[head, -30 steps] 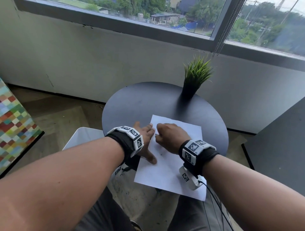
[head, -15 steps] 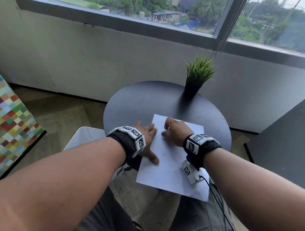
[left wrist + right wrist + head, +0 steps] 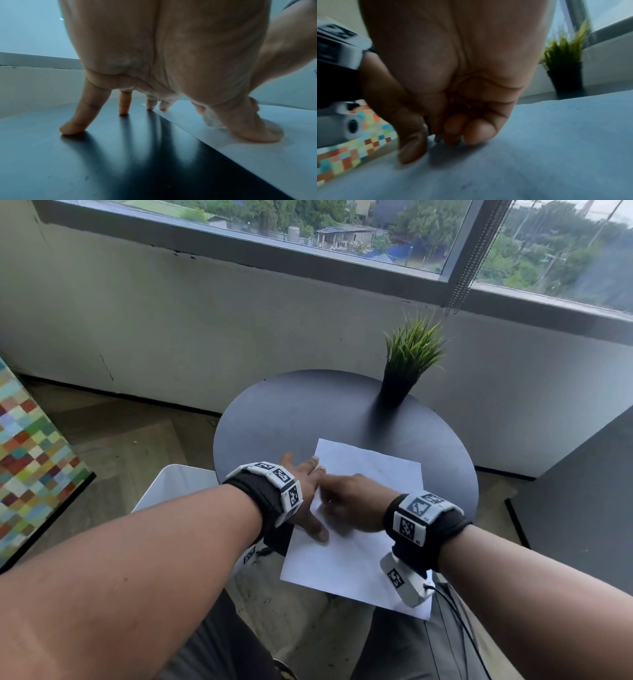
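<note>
A white sheet of paper (image 3: 373, 470) lies on a round black table (image 3: 308, 412), and its near end sticks out past the table's edge. My left hand (image 3: 301, 484) is spread flat at the sheet's left edge. In the left wrist view its outer fingers press the table (image 3: 85, 162) and the thumb (image 3: 254, 132) presses the paper (image 3: 257, 162). My right hand (image 3: 352, 505), blurred, sits on the sheet just right of the left hand. In the right wrist view this hand (image 3: 453, 67) has curled fingers with tips on the paper (image 3: 539, 148), holding nothing.
A small green plant in a black pot (image 3: 407, 361) stands at the table's far side, also seen as the plant (image 3: 565, 65). A white seat (image 3: 174, 487) is left of the table. A chequered coloured panel (image 3: 30, 460) is far left, a dark surface (image 3: 589, 491) right.
My right hand has slid along the paper's left part toward me and now sits close to the left thumb. The left hand has stayed pressed in place.
</note>
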A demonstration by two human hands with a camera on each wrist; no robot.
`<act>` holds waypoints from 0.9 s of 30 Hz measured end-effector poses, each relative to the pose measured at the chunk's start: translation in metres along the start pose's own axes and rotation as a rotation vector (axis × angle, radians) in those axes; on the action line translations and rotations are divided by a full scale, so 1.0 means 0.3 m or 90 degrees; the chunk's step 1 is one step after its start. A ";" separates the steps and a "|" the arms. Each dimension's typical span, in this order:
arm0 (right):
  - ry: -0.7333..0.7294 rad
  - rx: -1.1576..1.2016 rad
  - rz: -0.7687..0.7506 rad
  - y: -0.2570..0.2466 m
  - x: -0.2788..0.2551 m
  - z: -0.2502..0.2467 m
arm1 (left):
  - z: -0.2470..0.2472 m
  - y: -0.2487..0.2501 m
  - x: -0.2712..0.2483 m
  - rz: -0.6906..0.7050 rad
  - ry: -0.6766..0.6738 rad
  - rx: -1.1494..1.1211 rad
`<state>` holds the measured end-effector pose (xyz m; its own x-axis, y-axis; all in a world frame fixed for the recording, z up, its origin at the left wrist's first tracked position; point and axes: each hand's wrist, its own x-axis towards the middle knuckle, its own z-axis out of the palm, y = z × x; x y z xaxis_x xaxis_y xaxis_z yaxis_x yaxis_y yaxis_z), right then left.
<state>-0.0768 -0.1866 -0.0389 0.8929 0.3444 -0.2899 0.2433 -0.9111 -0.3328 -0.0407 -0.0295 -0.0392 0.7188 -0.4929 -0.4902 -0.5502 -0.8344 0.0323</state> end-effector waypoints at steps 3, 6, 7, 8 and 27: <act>-0.040 0.017 0.033 0.020 -0.005 -0.016 | 0.003 0.001 0.006 -0.004 -0.005 0.005; 0.093 0.013 0.146 0.100 -0.007 -0.048 | -0.002 0.003 0.009 -0.006 -0.029 0.017; 0.100 0.006 0.135 0.097 -0.022 -0.043 | -0.007 0.005 0.006 -0.005 -0.038 0.021; 0.075 0.005 0.098 0.082 -0.038 -0.034 | -0.011 0.007 0.006 -0.003 -0.045 0.025; 0.103 0.060 0.204 0.220 -0.166 -0.030 | -0.051 0.002 0.025 -0.052 -0.060 0.050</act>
<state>-0.1019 -0.2659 -0.0384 0.9684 -0.0022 -0.2492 -0.0876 -0.9391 -0.3323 -0.0293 -0.0375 -0.0296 0.7221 -0.3956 -0.5676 -0.5249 -0.8476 -0.0771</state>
